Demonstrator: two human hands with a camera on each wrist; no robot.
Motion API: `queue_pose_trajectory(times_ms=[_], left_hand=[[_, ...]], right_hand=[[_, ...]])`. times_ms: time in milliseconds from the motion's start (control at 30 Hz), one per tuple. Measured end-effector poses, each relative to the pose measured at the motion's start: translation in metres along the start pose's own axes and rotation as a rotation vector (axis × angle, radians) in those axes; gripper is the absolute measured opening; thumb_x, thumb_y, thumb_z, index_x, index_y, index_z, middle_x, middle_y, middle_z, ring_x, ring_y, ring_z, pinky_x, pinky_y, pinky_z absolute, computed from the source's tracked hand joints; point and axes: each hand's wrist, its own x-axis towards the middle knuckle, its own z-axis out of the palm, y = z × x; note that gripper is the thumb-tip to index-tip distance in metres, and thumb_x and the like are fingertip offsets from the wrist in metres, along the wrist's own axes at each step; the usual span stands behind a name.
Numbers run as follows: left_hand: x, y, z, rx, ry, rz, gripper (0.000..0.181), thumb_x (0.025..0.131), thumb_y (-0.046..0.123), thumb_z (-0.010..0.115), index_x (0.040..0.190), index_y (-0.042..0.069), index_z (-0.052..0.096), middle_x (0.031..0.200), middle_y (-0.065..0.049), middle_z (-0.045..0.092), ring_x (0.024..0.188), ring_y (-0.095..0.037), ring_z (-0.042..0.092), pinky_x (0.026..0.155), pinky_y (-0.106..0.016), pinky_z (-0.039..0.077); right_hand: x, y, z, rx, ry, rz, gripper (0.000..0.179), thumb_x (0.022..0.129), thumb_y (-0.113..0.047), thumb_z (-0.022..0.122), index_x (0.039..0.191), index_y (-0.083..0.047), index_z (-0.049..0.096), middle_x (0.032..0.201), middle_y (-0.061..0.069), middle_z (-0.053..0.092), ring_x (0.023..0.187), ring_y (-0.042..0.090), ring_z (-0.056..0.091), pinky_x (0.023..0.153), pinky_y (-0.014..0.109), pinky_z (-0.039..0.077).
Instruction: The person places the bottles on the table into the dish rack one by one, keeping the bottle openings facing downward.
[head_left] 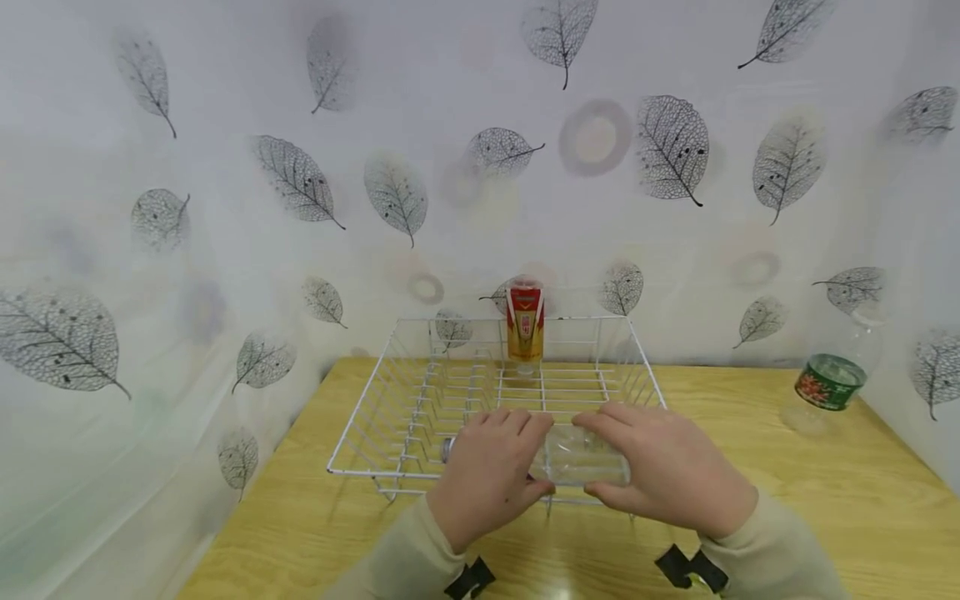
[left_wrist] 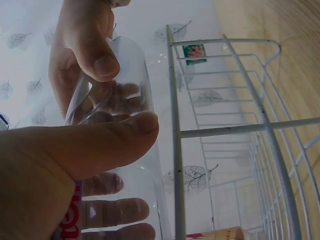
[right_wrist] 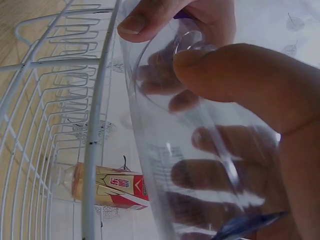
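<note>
A clear plastic bottle [head_left: 581,457] lies sideways in both hands at the near edge of a white wire dish rack [head_left: 360,472]. My left hand [head_left: 495,467] grips its left part, thumb on the near side and fingers behind. Red lettering on a label [left_wrist: 74,212] shows beside that palm in the left wrist view. The bottle's capped end [head_left: 447,450] sticks out past the left hand. My right hand [head_left: 667,462] holds the other end, and its fingers show through the clear wall in the right wrist view. Both thumbs point toward each other.
A red and gold bottle [head_left: 525,325] stands at the rack's far side, its narrow clear end down. Another clear bottle with a green label [head_left: 830,382] stands on the wooden table [head_left: 720,517] at the right. Leaf-patterned sheeting [head_left: 480,208] hangs behind.
</note>
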Motion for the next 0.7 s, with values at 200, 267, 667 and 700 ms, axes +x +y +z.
queue_pose_trajectory(times_ms=[200, 267, 667, 700], left_hand=[[-0.001, -0.005, -0.002, -0.013, 0.013, 0.0, 0.067, 0.074, 0.055, 0.087, 0.123, 0.017, 0.061, 0.109, 0.003, 0.068, 0.101, -0.018, 0.066, 0.087, -0.039, 0.056], [-0.002, -0.007, -0.003, -0.015, 0.017, -0.003, 0.068, 0.074, 0.055, 0.087, 0.124, 0.016, 0.061, 0.11, 0.002, 0.069, 0.101, -0.018, 0.066, 0.087, -0.039, 0.056], [-0.013, -0.02, -0.024, -0.583, -0.014, -0.188, 0.067, 0.083, 0.045, 0.083, 0.136, 0.014, 0.057, 0.113, 0.002, 0.069, 0.075, 0.003, 0.064, 0.068, -0.019, 0.055], [-0.013, -0.018, -0.025, -0.68, -0.019, -0.203, 0.066, 0.085, 0.044, 0.082, 0.137, 0.014, 0.055, 0.114, 0.0, 0.069, 0.076, 0.002, 0.065, 0.066, -0.019, 0.055]], right_hand=[[0.002, 0.0, 0.0, 0.011, -0.005, 0.018, 0.071, 0.063, -0.05, 0.09, 0.122, -0.016, 0.07, 0.105, -0.009, 0.066, 0.082, 0.009, 0.063, 0.065, 0.036, 0.057], [0.002, -0.001, 0.0, 0.025, -0.006, 0.031, 0.073, 0.065, -0.052, 0.089, 0.125, -0.016, 0.069, 0.108, -0.007, 0.067, 0.084, 0.011, 0.064, 0.068, 0.037, 0.057], [-0.004, 0.005, -0.021, 0.702, 0.125, 0.252, 0.093, 0.08, -0.004, 0.085, 0.157, -0.018, 0.036, 0.143, 0.002, 0.055, 0.123, 0.011, 0.055, 0.096, 0.02, 0.047], [-0.003, 0.004, -0.022, 0.784, 0.14, 0.242, 0.092, 0.082, -0.001, 0.082, 0.159, -0.016, 0.032, 0.146, 0.005, 0.052, 0.128, 0.012, 0.053, 0.1, 0.019, 0.045]])
